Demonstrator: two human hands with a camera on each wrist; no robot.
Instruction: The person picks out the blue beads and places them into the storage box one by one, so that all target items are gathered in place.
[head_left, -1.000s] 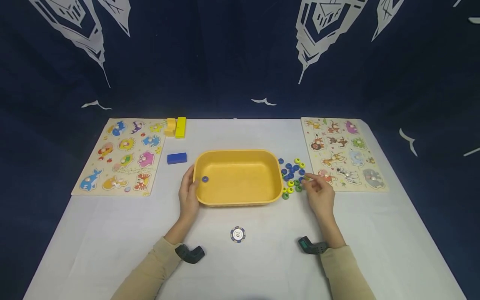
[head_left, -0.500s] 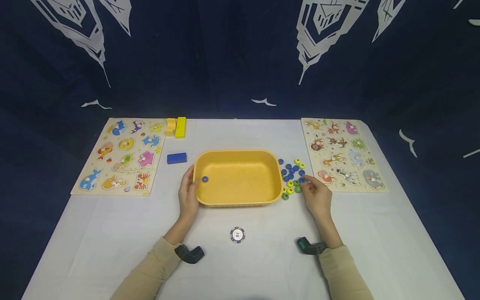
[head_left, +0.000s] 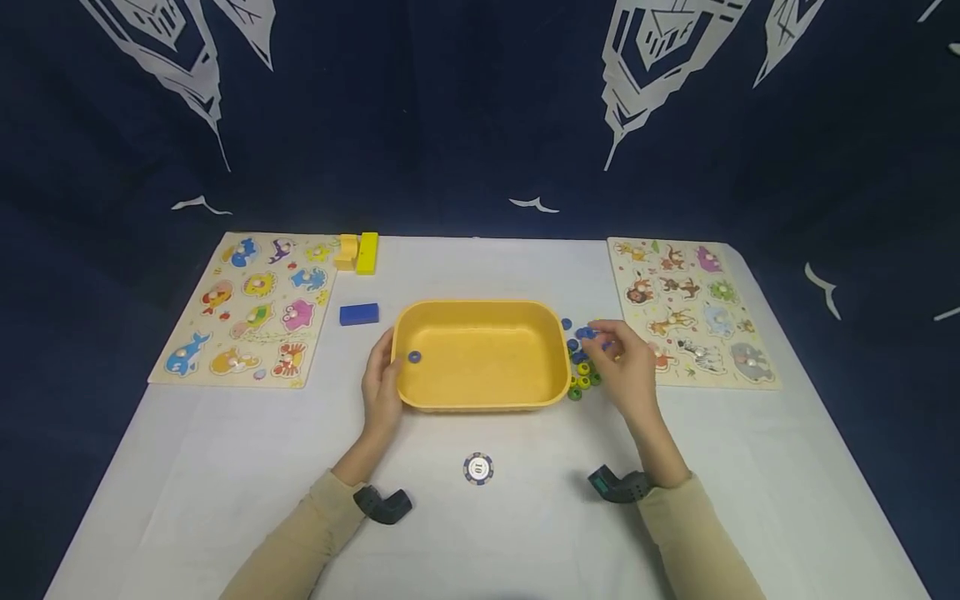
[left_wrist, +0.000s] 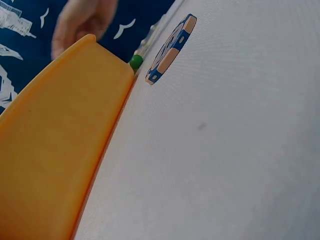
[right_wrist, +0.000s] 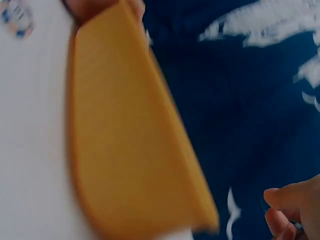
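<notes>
My left hand [head_left: 382,387] grips the left end of a yellow tray [head_left: 480,398], thumb over the rim and fingers along the outside. One blue bead [head_left: 414,357] lies inside the tray near that thumb. Just beyond the tray's right end, my right hand [head_left: 626,367] pinches a blue bead [head_left: 587,332] between thumb and fingertips, raised over a scatter of blue, yellow and green beads. The hand hides part of this scatter. In the right wrist view the fingers [right_wrist: 285,200] are at the lower right edge, mostly cut off.
A poker chip [head_left: 478,468] lies in front of the tray. Animal puzzle boards stand left [head_left: 247,312] and right [head_left: 693,317]. A blue block [head_left: 359,314], a yellow block [head_left: 367,253] and a paler block [head_left: 347,252] sit at the back left.
My right hand has picked up a blue bead from the scatter and moved up and slightly left with it. My left hand stays on the tray. The head view has shifted slightly.
</notes>
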